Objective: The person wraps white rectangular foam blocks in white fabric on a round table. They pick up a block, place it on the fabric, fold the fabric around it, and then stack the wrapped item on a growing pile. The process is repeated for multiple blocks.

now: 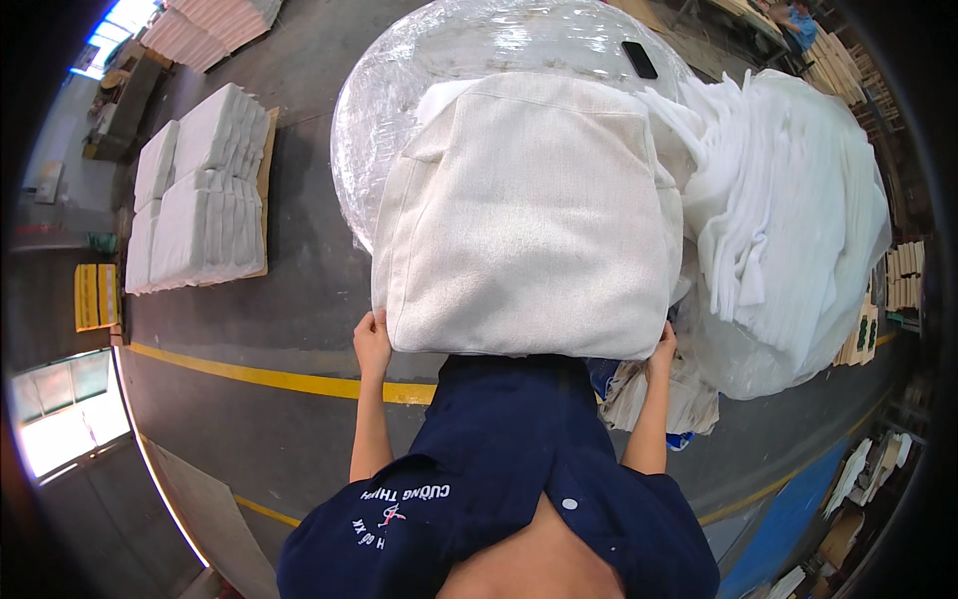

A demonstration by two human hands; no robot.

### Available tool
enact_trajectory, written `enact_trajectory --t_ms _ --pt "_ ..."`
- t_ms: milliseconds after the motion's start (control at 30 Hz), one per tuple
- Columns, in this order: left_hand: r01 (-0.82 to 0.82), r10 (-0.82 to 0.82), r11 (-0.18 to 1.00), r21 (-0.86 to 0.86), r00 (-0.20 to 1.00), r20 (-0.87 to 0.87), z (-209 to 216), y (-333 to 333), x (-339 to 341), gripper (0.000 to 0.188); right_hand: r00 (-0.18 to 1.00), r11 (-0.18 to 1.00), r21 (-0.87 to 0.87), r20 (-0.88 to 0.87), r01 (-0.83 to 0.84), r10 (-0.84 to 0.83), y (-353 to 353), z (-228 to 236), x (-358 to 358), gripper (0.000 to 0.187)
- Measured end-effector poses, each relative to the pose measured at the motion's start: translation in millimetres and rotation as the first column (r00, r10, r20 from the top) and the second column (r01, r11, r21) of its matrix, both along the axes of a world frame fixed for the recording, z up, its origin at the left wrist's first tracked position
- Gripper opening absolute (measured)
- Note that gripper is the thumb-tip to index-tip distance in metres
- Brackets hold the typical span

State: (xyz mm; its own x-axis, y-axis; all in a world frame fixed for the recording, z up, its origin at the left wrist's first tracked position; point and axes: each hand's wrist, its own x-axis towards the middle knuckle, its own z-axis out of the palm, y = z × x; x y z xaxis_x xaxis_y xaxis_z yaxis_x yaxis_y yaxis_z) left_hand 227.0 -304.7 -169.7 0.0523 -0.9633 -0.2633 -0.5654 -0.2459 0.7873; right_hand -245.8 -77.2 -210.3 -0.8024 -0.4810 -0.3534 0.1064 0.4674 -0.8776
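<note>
A boxy off-white fabric cushion [544, 220] with piped seams lies in front of my body, its near edge close to my waist. My left hand [372, 341] is closed at its near left corner, the fingertips partly hidden by the fabric. At the near right corner, my right hand [662, 347] pinches the edge, its fingers also partly out of sight. Beneath the cushion is a wide, rounded surface wrapped in clear plastic film [374, 120]. A bit of white padding pokes out along the cushion's far left side.
A black phone [640, 60] lies on the film. White wadding sheets [778, 210] are heaped in a plastic bag to the right. Stacked white cushions [195, 190] stand on a pallet at left. Crumpled cloth [669, 399] sits by my right forearm. A yellow line [269, 376] crosses the floor.
</note>
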Motion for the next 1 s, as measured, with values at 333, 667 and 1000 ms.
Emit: enact_trajectory --t_ms 333,667,1000 --pt "0.172 -0.190 0.977 -0.123 0.970 -0.154 30 -159 -59 0.035 0.857 0.954 -0.007 -0.441 -0.301 0.267 -135 77 -124 0.026" --pt "0.536 -0.538 0.842 0.059 0.842 0.037 61 -307 -183 0.040 0.829 0.844 0.061 -0.165 -0.532 0.534 -344 72 -175 0.038" --pt "0.589 -0.532 0.784 0.199 0.801 -0.273 78 -341 -239 0.035 0.787 0.785 0.060 0.022 -0.617 0.617 -359 69 -201 0.030"
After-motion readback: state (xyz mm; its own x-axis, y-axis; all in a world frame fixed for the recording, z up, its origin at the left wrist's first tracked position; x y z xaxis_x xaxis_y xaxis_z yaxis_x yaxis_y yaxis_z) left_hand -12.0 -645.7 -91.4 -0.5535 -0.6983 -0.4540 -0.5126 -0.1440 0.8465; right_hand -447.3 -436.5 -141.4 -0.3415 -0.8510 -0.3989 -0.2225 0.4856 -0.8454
